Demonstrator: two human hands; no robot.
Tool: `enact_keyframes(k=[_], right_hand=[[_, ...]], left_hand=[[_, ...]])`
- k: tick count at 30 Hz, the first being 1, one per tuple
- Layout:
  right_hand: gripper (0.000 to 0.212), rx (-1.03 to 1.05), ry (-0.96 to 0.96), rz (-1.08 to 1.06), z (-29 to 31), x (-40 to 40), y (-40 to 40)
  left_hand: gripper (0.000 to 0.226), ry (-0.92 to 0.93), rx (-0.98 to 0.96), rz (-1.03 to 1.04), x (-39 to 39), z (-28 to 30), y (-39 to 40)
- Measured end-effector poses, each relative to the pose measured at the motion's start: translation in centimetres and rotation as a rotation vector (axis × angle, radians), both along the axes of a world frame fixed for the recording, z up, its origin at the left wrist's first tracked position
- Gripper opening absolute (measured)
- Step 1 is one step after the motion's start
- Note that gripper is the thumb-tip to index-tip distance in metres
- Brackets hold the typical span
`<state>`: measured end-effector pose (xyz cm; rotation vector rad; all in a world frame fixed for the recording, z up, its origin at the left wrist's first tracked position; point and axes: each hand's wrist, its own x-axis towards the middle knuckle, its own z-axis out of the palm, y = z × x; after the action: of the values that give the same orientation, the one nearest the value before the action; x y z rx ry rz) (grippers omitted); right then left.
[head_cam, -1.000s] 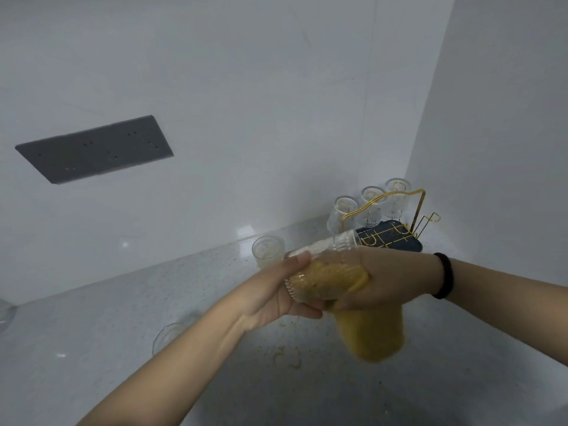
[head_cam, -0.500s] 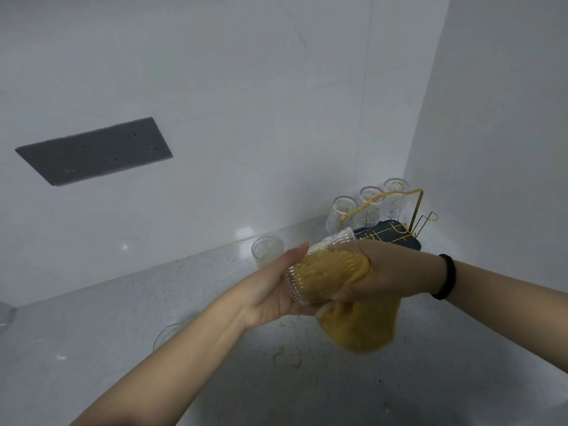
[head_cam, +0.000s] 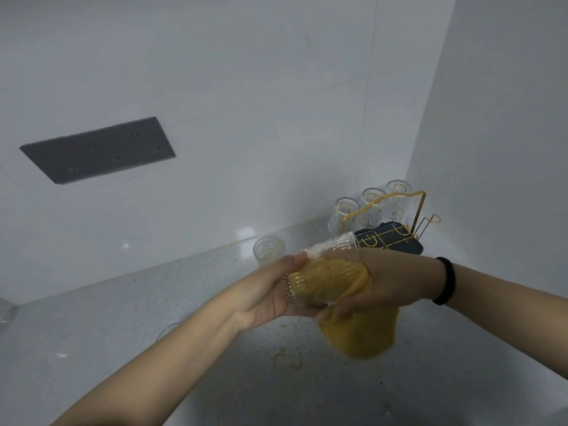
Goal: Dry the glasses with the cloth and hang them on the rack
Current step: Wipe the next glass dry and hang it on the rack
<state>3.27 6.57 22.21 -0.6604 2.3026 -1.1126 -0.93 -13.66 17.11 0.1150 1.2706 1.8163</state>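
Note:
A clear ribbed glass lies on its side in mid-air above the counter. My left hand grips it from the left at one end. A yellow cloth is stuffed inside the glass and hangs below it, gripped by my right hand, which wraps the glass from the right. The gold wire rack on a dark tray stands in the back right corner with three glasses hung upside down on it. Another glass stands upright on the counter behind my left hand.
A grey speckled counter meets white walls at the back and right. A grey socket plate is on the back wall. A glass rim shows past my left forearm, and another clear object sits at the far left edge.
The glass and cloth have turned slightly between my hands, and the hanging part of the cloth has swung. Both hands stay in nearly the same place.

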Motion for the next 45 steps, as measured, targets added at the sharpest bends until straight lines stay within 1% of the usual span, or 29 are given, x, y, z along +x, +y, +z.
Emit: enact_keyframes(k=[2, 4, 6, 7, 8, 9, 11, 13, 14, 15, 17, 20, 22, 23, 24, 26, 28, 29, 31, 32, 34, 36, 38, 39, 40, 41, 43, 44, 45], right_hand=[[0.042, -0.051, -0.041, -0.048, -0.1, -0.4, 0.3], [0.035, -0.239, -0.182, -0.154, -0.4, -0.9, 0.5], [0.039, -0.451, -0.367, -0.238, -0.4, -1.1, 0.7], [0.039, -0.526, -0.431, -0.239, -0.5, -1.0, 0.7], [0.037, -0.555, -0.45, -0.219, -0.6, -0.9, 0.6], [0.037, -0.53, -0.422, -0.192, -0.4, -0.6, 0.3], [0.043, -0.299, -0.174, -0.112, -0.5, 0.0, 0.1], [0.049, -0.024, 0.077, 0.014, -0.7, 0.3, -0.3], [0.051, 0.029, 0.146, 0.05, -0.9, 0.2, -0.3], [0.051, 0.032, 0.156, 0.042, -1.1, 0.1, -0.2], [0.044, -0.049, 0.091, -0.05, -1.1, -0.1, 0.3], [0.034, -0.29, -0.161, -0.19, -0.6, -0.5, 1.2], [0.037, -0.431, -0.342, -0.224, -0.5, -0.6, 1.3], [0.039, -0.431, -0.357, -0.216, -0.5, -0.6, 1.3], [0.038, -0.389, -0.305, -0.189, -0.4, -0.6, 1.2], [0.043, -0.215, -0.094, -0.062, -0.1, -0.5, 1.1], [0.048, 0.015, 0.086, 0.069, -0.2, 0.0, 0.7], [0.046, 0.103, 0.192, 0.125, -0.6, 0.2, 0.5], [0.039, 0.15, 0.35, 0.188, -1.6, 0.4, 0.2], [0.037, 0.118, 0.353, 0.167, -1.8, 0.4, 0.3], [0.037, 0.028, 0.215, 0.045, -1.5, 0.1, 0.8], [0.037, -0.098, 0.028, -0.078, -0.7, -0.3, 1.3], [0.036, -0.299, -0.185, -0.186, -0.3, -0.5, 1.7], [0.036, -0.367, -0.275, -0.204, 0.0, -0.6, 1.7], [0.037, -0.38, -0.302, -0.178, 0.2, -0.5, 1.6], [0.038, -0.323, -0.24, -0.125, 0.4, -0.4, 1.6], [0.041, -0.061, 0.027, 0.013, 0.6, 0.4, 1.3], [0.039, 0.078, 0.194, 0.092, 0.3, 0.5, 1.0], [0.036, 0.154, 0.344, 0.151, -0.2, 0.6, 0.8]], left_hand=[[0.056, 0.063, -0.039, 0.015, 0.1, 0.2, -0.1], [0.065, 0.286, -0.123, 0.078, 0.2, 0.0, -0.1], [0.069, 0.485, -0.192, 0.152, 0.3, -0.5, 0.0], [0.066, 0.493, -0.173, 0.183, 0.4, -0.6, 0.1], [0.06, 0.44, -0.121, 0.187, 0.5, -0.6, 0.1], [0.05, 0.364, -0.056, 0.173, 0.5, -0.3, 0.1], [0.026, 0.19, 0.029, 0.127, 0.7, 0.3, 0.1], [0.03, 0.046, 0.019, 0.072, 0.5, 0.4, -0.1], [0.034, 0.007, -0.009, 0.044, 0.3, 0.5, -0.2], [0.038, 0.0, -0.041, 0.021, 0.2, 0.6, -0.3], [0.044, 0.083, -0.082, -0.009, 0.2, 0.7, -0.4], [0.074, 0.349, -0.109, 0.043, 0.4, 0.1, -0.3], [0.076, 0.531, -0.185, 0.098, 0.6, -0.6, -0.1], [0.073, 0.53, -0.17, 0.12, 0.7, -0.6, 0.1], [0.072, 0.456, -0.111, 0.131, 0.8, -0.4, 0.2], [0.065, 0.242, 0.04, 0.114, 0.8, 0.0, 0.4], [0.045, 0.079, 0.052, 0.083, 0.8, 0.4, 0.5], [0.043, 0.014, 0.023, 0.046, 0.8, 0.4, 0.5], [0.057, -0.041, -0.004, -0.046, 0.6, 0.2, 0.3], [0.064, -0.03, -0.009, -0.093, 0.6, 0.0, 0.0], [0.072, 0.052, 0.003, -0.124, 0.7, 0.0, -0.3], [0.078, 0.3, -0.075, -0.042, 0.6, -0.2, -0.3], [0.069, 0.561, -0.183, 0.079, 0.7, -0.5, 0.0], [0.063, 0.589, -0.172, 0.12, 0.9, -0.5, 0.3], [0.058, 0.527, -0.116, 0.127, 1.1, -0.4, 0.5], [0.053, 0.402, -0.04, 0.124, 1.2, -0.3, 0.8], [0.039, 0.126, 0.082, 0.109, 1.2, 0.5, 1.1], [0.037, 0.02, 0.094, 0.072, 1.1, 0.9, 0.9], [0.038, -0.025, 0.072, 0.026, 0.9, 0.9, 0.6]])
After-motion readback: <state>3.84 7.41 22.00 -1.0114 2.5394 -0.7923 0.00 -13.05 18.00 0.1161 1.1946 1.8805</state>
